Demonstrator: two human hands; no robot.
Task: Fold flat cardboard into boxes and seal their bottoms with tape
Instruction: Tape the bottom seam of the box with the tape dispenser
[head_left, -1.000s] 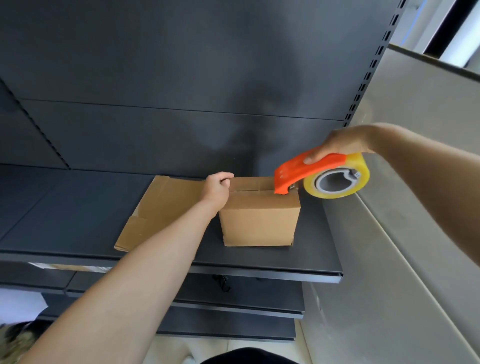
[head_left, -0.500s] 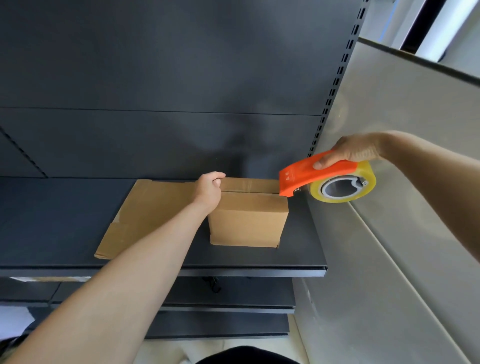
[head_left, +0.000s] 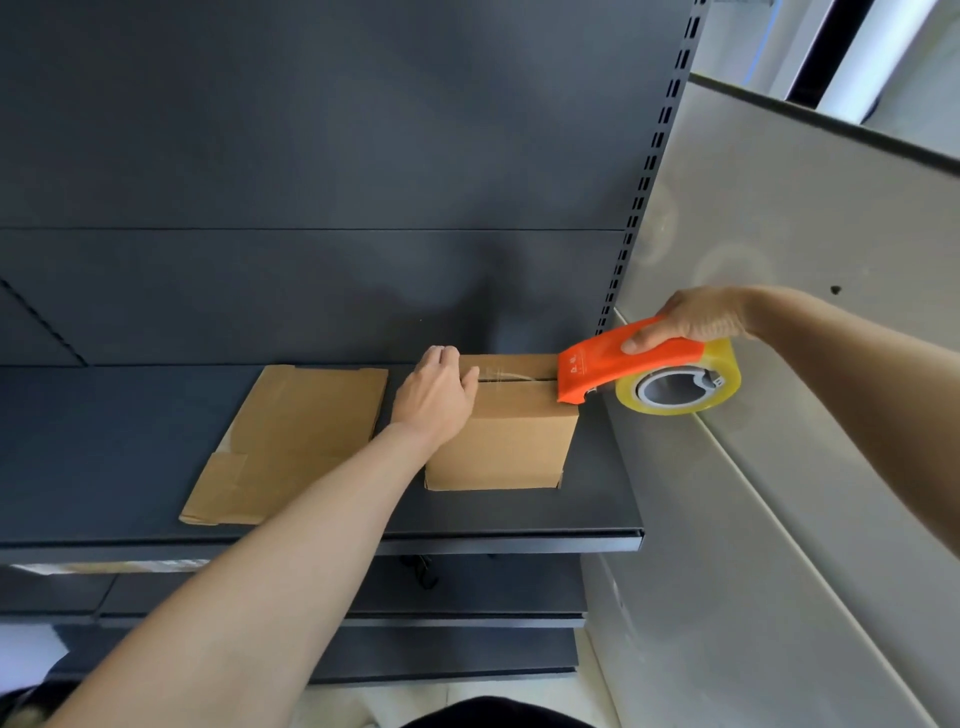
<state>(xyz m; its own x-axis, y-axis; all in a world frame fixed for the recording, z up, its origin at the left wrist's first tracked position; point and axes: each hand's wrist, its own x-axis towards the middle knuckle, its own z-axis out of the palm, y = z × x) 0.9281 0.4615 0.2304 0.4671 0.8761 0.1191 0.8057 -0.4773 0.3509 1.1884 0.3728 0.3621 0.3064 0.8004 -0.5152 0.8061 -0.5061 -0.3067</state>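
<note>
A small brown cardboard box (head_left: 501, 447) stands on the dark shelf (head_left: 130, 441), its closed flaps facing up. My left hand (head_left: 434, 397) rests on the box's top left corner, fingers laid over the edge. My right hand (head_left: 691, 322) grips an orange tape dispenser (head_left: 618, 364) carrying a yellowish roll of clear tape (head_left: 678, 389). The dispenser's front edge sits at the right end of the flap seam. A strip of clear tape (head_left: 498, 374) lies along that seam toward my left hand.
A flat sheet of folded cardboard (head_left: 291, 441) lies on the shelf left of the box. The shelf's dark back panel rises behind. A pale grey panel (head_left: 779, 467) stands close on the right, beside the slotted upright. Lower shelves sit below.
The dispenser has travelled right along the seam to the box's right edge. My left hand has uncurled from a loose fist and lies flatter on the box corner.
</note>
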